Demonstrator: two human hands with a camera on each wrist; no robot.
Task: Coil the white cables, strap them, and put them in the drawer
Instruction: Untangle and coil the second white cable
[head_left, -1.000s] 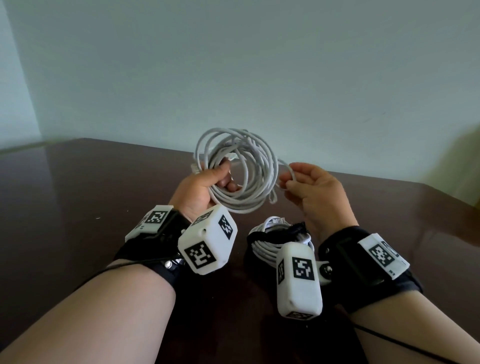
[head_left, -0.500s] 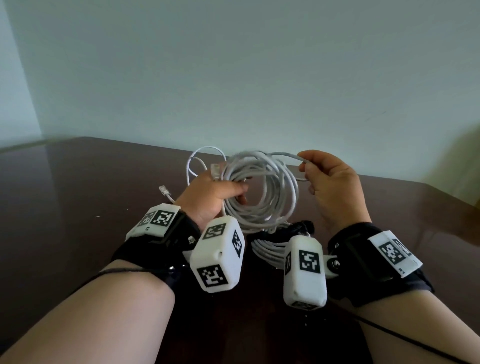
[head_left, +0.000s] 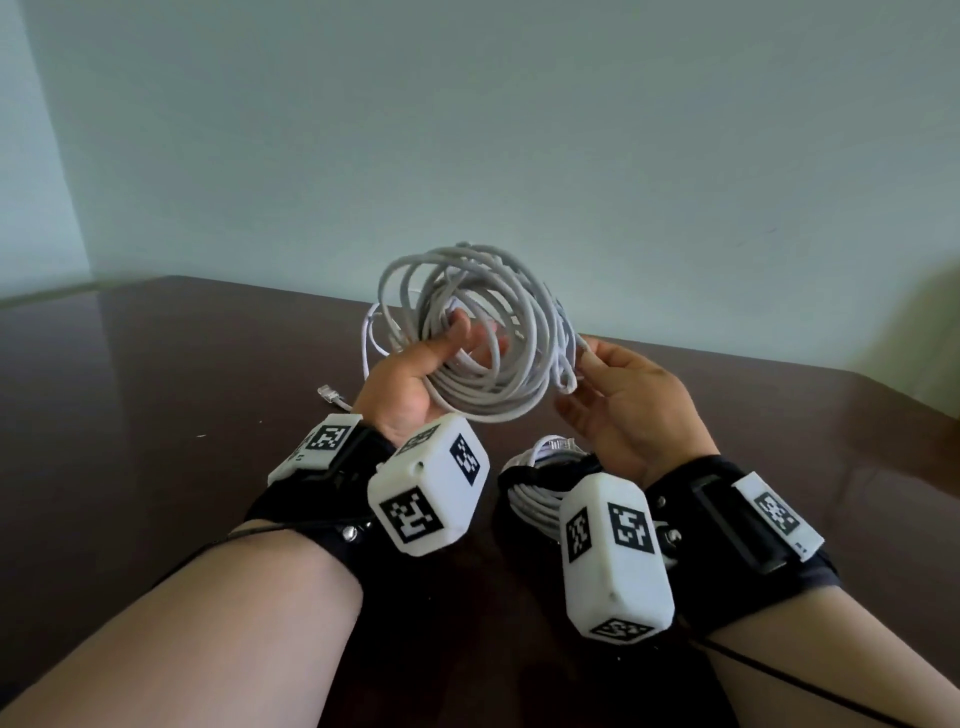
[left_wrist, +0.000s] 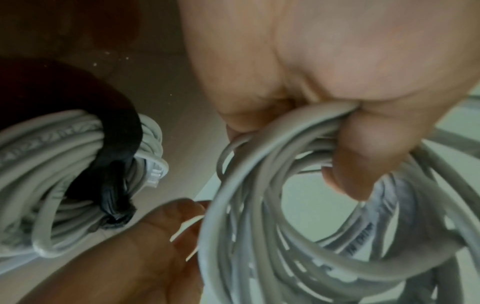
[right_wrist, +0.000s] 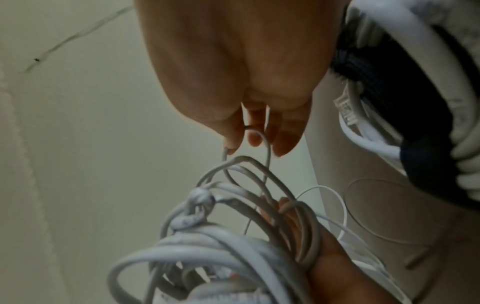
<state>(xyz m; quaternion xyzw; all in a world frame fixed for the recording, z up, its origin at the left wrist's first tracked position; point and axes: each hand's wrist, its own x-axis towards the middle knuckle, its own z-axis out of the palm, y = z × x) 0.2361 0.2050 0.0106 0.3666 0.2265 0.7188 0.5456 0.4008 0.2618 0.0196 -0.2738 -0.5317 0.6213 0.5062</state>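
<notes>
— Where is the coil (head_left: 478, 332)?
— Above the desk (head_left: 156, 395); the left hand (head_left: 410, 379) is gripping it, the right hand (head_left: 618, 410) is pinching one strand.
— Another?
— A strapped bundle (head_left: 535, 493) is lying near, under the wrists.

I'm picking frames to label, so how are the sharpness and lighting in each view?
Head view: sharp and evenly lit, with wide-angle bending and soft glare on the brown table. Left wrist view: dim, the coiled cable smeared, the right hand in shadow. Right wrist view: soft throughout, the strapped bundle blurred at the edge.
</notes>
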